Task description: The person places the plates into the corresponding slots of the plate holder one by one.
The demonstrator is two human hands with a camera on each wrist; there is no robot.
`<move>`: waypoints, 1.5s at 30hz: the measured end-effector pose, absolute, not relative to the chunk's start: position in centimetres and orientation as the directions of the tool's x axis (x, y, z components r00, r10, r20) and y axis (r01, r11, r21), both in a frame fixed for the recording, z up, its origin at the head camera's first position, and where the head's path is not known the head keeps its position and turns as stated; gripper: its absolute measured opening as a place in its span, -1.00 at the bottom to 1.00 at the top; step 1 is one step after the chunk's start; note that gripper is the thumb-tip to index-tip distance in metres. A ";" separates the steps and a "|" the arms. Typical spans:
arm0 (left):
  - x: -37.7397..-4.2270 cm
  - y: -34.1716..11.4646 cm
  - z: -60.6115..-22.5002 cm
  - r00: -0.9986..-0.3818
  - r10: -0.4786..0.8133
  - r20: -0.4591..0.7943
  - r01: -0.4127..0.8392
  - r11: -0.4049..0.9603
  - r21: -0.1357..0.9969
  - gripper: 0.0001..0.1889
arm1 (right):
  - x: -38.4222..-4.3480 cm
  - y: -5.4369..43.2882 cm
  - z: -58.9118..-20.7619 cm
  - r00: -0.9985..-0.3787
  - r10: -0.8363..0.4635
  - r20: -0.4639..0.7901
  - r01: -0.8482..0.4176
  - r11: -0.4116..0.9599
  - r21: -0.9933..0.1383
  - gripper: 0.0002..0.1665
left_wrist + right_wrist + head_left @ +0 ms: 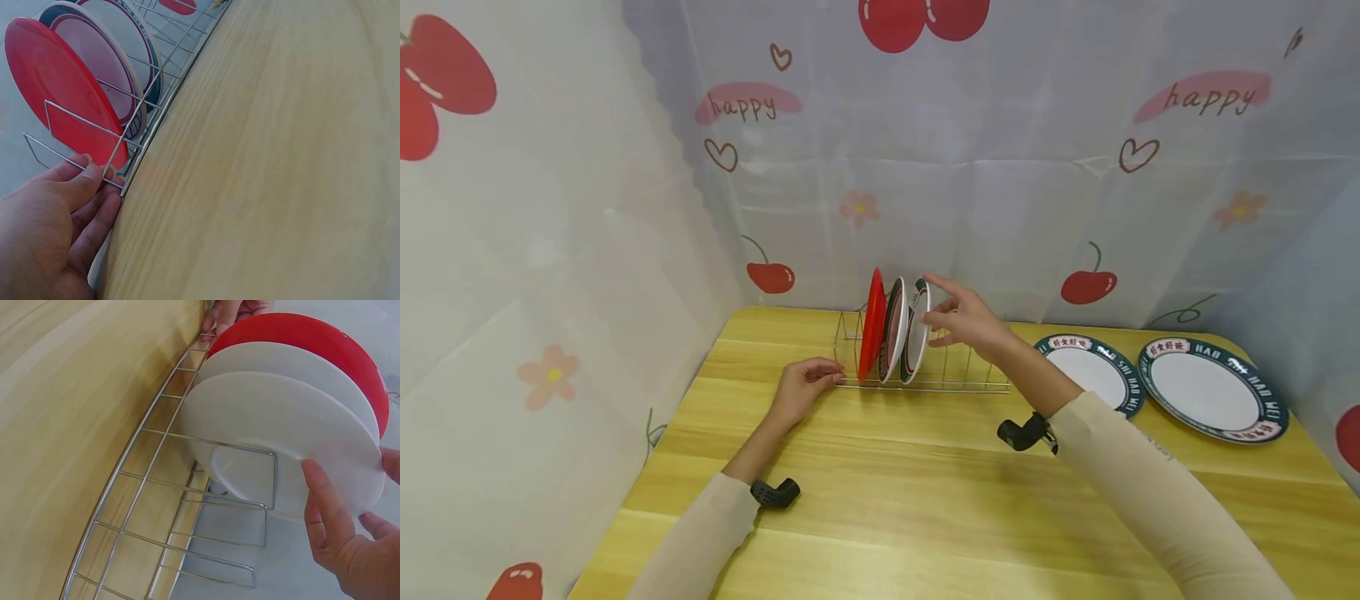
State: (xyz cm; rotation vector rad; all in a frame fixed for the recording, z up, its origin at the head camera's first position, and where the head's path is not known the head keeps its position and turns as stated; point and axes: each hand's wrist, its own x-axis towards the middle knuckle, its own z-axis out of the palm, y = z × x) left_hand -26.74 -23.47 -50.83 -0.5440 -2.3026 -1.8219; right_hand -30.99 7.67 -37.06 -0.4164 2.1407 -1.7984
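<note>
Three plates stand upright in a wire dish rack (955, 385): a red plate (872, 327) at the left, a white plate with a dark green rim (892, 329) in the middle, and a similar rightmost plate (917, 333). At the rack's left end, my left hand (805, 388) pinches the wire with thumb and fingers, as the left wrist view shows close up. My right hand (972, 323) holds the rightmost plate near its top edge. In the right wrist view, one fingertip (312, 472) lies on its white back while others reach its rim.
Two more green-rimmed white plates lie flat on the wooden table (880, 500) to the right: a smaller plate (1086, 371) and a larger plate (1210, 392). Behind the rack hangs a printed cloth (970, 217). Several wire slots stand right of the held plate.
</note>
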 end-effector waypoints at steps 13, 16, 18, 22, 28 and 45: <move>-26.7 -23.7 -50.5 -0.929 0.191 0.318 0.353 0.196 0.915 -0.82 | -28.7 9.2 -37.9 -0.906 -0.422 0.013 -0.127 0.244 -0.961 -0.21; -26.7 -23.7 -50.5 -0.929 0.193 0.316 0.351 0.193 0.916 -0.82 | -27.6 9.9 -38.1 -0.908 -0.416 0.043 -0.160 0.252 -0.954 -0.23; -26.7 -23.6 -50.5 -0.930 0.192 0.314 0.349 0.193 0.917 -0.83 | -26.7 10.4 -38.0 -0.907 -0.416 0.057 -0.172 0.243 -0.955 -0.25; -26.7 -23.7 -50.3 -0.932 0.191 0.308 0.343 0.194 0.919 -0.83 | -24.9 11.5 -37.5 -0.904 -0.421 0.066 -0.180 0.239 -0.954 -0.29; -26.7 -23.7 -50.2 -0.938 0.188 0.291 0.326 0.197 0.924 -0.82 | -23.2 13.7 -36.9 -0.892 -0.447 0.071 -0.197 0.242 -0.950 -0.43; -26.6 -23.6 -50.5 -0.934 0.180 0.308 0.341 0.198 0.919 -0.83 | -22.1 22.1 -36.4 -0.910 -0.360 0.205 -0.302 0.235 -0.924 -0.54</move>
